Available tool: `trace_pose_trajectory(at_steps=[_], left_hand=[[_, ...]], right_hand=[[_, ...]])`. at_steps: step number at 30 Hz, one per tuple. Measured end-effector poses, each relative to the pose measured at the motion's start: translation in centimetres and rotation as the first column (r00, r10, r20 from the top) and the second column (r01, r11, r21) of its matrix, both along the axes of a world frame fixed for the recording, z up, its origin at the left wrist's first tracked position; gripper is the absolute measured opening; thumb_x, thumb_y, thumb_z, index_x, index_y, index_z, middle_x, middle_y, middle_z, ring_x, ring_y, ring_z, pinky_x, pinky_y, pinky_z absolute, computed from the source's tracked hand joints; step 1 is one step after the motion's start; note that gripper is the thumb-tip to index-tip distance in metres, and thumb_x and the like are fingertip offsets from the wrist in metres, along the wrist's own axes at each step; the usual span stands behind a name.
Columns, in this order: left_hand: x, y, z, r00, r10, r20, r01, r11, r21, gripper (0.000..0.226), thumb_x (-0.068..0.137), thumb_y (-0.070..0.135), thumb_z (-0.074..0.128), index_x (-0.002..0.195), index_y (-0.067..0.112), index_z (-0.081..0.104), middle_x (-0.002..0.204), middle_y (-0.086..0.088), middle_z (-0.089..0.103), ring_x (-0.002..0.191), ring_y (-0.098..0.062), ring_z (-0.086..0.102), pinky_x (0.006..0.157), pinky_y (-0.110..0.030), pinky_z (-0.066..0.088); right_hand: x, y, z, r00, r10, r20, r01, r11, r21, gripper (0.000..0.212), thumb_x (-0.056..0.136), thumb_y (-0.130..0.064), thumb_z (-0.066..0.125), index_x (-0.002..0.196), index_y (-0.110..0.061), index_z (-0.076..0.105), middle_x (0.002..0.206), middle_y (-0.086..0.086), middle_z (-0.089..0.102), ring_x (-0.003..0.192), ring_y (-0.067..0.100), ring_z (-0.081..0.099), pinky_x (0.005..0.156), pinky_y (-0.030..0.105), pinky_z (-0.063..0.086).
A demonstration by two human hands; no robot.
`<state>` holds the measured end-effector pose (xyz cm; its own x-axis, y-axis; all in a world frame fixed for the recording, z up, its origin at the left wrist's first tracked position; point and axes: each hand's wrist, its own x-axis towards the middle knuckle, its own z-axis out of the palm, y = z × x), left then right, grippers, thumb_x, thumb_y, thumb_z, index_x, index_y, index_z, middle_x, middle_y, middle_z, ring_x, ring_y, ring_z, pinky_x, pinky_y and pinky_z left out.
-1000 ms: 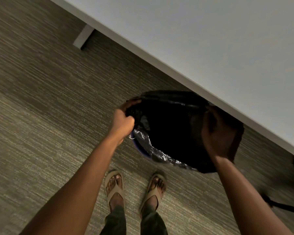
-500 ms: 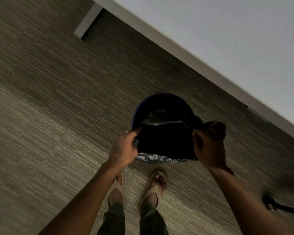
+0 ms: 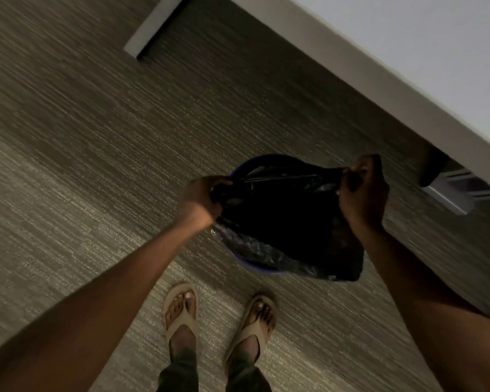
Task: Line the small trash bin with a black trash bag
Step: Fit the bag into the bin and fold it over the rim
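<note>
At frame centre, my left hand and right hand each pinch the crinkled, glossy black trash bag, stretched over the round blue bin on ribbed carpet.

The bag I pinch is thin black plastic, crinkled and faintly glossy. The bin rim looks smooth blue plastic. The carpet is rough, matt, ribbed weave.
</note>
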<state>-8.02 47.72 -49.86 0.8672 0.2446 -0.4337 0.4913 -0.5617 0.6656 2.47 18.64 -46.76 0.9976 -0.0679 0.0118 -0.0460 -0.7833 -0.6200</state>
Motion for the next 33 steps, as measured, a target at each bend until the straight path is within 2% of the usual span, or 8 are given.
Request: trace_pose_trajectory(at_steps=[3,7,14,21,23,26,29,33], left_hand=[[1.8,1.1,-1.9,0.981,-0.187,0.056,0.180,0.977,0.112,0.038,0.097,0.022,0.069,0.135,0.021,0.070,0.124,-0.011,0.076,0.111,-0.031,0.072,0.095,-0.047,0.060],[2.3,0.7,-4.8,0.964,-0.253,0.083,0.233,0.953,0.194,0.041,0.095,0.015,0.065,0.135,0.010,0.067,0.116,-0.022,0.073,0.104,-0.042,0.070,0.089,-0.046,0.058],[3.9,1.4,-7.3,0.967,-0.256,-0.016,0.254,0.948,0.190,0.047,0.101,0.025,0.055,0.148,0.023,0.055,0.130,-0.014,0.070,0.118,-0.038,0.067,0.094,-0.051,0.057],[5.7,2.8,-9.3,0.941,-0.283,-0.185,0.325,0.910,0.257,0.037,0.106,0.027,0.050,0.142,0.025,0.055,0.127,-0.015,0.071,0.119,-0.041,0.066,0.089,-0.050,0.057],[5.7,3.3,-10.1,0.923,-0.295,-0.246,0.354,0.903,0.245,0.036,0.105,0.028,0.051,0.140,0.025,0.057,0.129,-0.016,0.071,0.120,-0.041,0.066,0.091,-0.047,0.055],[5.1,3.3,-11.3,0.910,-0.304,-0.281,0.358,0.919,0.166,0.037,0.104,0.025,0.051,0.140,0.023,0.059,0.133,-0.016,0.070,0.123,-0.039,0.065,0.096,-0.043,0.052],[3.6,2.7,-11.8,0.964,-0.191,-0.183,0.192,0.981,-0.013,0.035,0.102,0.019,0.056,0.136,0.023,0.063,0.132,-0.012,0.071,0.122,-0.035,0.066,0.098,-0.040,0.051],[-0.1,1.0,-11.5,0.959,0.281,-0.035,-0.266,0.847,-0.460,0.049,0.094,-0.004,0.061,0.131,0.029,0.060,0.126,0.002,0.069,0.116,-0.020,0.067,0.084,-0.034,0.063]], right_hand=[[2.5,0.7,-2.6,0.982,0.189,-0.027,-0.191,0.975,-0.111,0.007,0.095,-0.002,0.052,0.098,-0.003,0.059,0.087,0.016,0.066,0.073,0.032,0.061,0.063,0.030,0.036],[3.8,0.5,-5.0,0.911,0.398,-0.107,-0.412,0.889,-0.200,0.023,0.088,0.007,0.053,0.094,-0.007,0.071,0.103,0.017,0.062,0.096,0.038,0.061,0.079,0.040,0.048],[5.0,1.7,-8.0,0.909,0.386,-0.161,-0.409,0.742,-0.532,0.033,0.099,-0.030,0.051,0.128,-0.025,0.067,0.098,0.014,0.070,0.111,0.043,0.050,0.092,0.048,0.039],[6.9,3.9,-10.0,0.841,0.355,-0.407,-0.531,0.684,-0.500,0.049,0.106,-0.055,0.027,0.133,-0.028,0.058,0.088,0.015,0.069,0.119,0.043,0.046,0.099,0.051,0.037],[7.2,4.1,-10.3,0.840,0.282,-0.463,-0.512,0.696,-0.504,0.062,0.102,-0.066,0.022,0.133,-0.029,0.062,0.104,0.019,0.068,0.126,0.043,0.042,0.103,0.054,0.036],[7.1,4.3,-10.8,0.874,0.088,-0.478,-0.350,0.796,-0.494,0.072,0.095,-0.077,0.019,0.127,-0.034,0.067,0.144,0.019,0.043,0.134,0.045,0.035,0.108,0.058,0.034],[6.5,3.8,-11.7,0.864,0.081,-0.496,-0.298,0.877,-0.376,0.063,0.101,-0.068,0.030,0.127,-0.023,0.066,0.146,0.017,0.037,0.129,0.042,0.044,0.108,0.053,0.038],[4.1,1.6,-11.9,0.991,0.105,-0.078,-0.120,0.971,-0.206,0.051,0.100,-0.054,0.051,0.115,-0.006,0.058,0.131,0.020,0.051,0.114,0.029,0.051,0.087,0.044,0.049]])
